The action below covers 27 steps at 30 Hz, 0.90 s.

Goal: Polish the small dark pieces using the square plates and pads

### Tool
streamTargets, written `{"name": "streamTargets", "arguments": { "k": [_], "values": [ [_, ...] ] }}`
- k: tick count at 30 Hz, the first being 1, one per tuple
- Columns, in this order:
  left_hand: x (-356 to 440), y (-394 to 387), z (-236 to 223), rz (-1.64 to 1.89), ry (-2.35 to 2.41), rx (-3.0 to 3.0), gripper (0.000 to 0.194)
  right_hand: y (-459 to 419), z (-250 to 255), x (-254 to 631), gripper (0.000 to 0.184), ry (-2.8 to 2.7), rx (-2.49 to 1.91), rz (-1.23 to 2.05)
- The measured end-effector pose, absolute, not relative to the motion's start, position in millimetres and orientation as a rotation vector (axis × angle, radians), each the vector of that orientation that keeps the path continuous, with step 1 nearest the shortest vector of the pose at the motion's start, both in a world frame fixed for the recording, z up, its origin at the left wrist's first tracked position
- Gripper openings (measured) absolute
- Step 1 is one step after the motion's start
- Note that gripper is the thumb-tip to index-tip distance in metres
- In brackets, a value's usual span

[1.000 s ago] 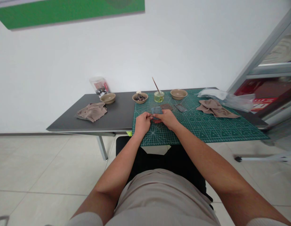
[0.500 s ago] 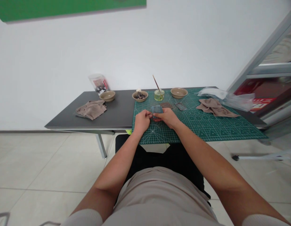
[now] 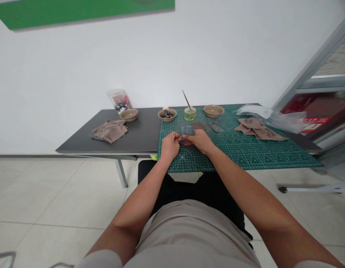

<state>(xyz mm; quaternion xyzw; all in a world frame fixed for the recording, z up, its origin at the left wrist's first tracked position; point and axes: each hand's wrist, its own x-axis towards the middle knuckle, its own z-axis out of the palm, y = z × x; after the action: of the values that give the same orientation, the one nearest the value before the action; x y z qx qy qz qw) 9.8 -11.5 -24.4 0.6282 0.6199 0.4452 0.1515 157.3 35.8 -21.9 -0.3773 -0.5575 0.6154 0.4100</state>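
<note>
My right hand (image 3: 201, 140) is closed on a small blue-grey rectangular piece (image 3: 187, 130), with the thumb across its lower part. At the piece's left edge, the fingers of my left hand (image 3: 171, 144) are pinched together; what is between them is too small to make out. Both hands are above the green cutting mat (image 3: 231, 149). Just beyond them lie a flat brown piece (image 3: 199, 125) and a dark grey flat piece (image 3: 215, 127). A glass jar (image 3: 189, 114) of yellowish liquid, with a brush (image 3: 186, 98) leaning in it, stands behind.
A bowl of dark bits (image 3: 167, 115) stands left of the jar, another tan bowl (image 3: 214, 110) to its right. Farther left are a third bowl (image 3: 129, 115), a clear container (image 3: 118, 99) and a brown cloth (image 3: 110, 131). A second cloth (image 3: 258, 129) and plastic bags (image 3: 284, 120) lie right.
The blue-grey piece has tipped slightly and looks shorter from above. Both hands keep their hold close together. The whole view has shifted a little.
</note>
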Motion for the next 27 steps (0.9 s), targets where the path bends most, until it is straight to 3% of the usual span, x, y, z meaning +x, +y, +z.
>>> {"name": "streamTargets", "arguments": {
  "k": [10, 27],
  "values": [
    [8.1, -10.8, -24.9, 1.247, 1.777, 1.845, 0.014, 34.2, -18.3, 157.0, 0.021, -1.424, -0.958, 1.525],
    [9.9, -13.3, -25.4, 1.280, 1.765, 1.857, 0.015, 31.9, -22.5, 154.7, 0.008, -1.396, -0.975, 1.454]
  ]
}}
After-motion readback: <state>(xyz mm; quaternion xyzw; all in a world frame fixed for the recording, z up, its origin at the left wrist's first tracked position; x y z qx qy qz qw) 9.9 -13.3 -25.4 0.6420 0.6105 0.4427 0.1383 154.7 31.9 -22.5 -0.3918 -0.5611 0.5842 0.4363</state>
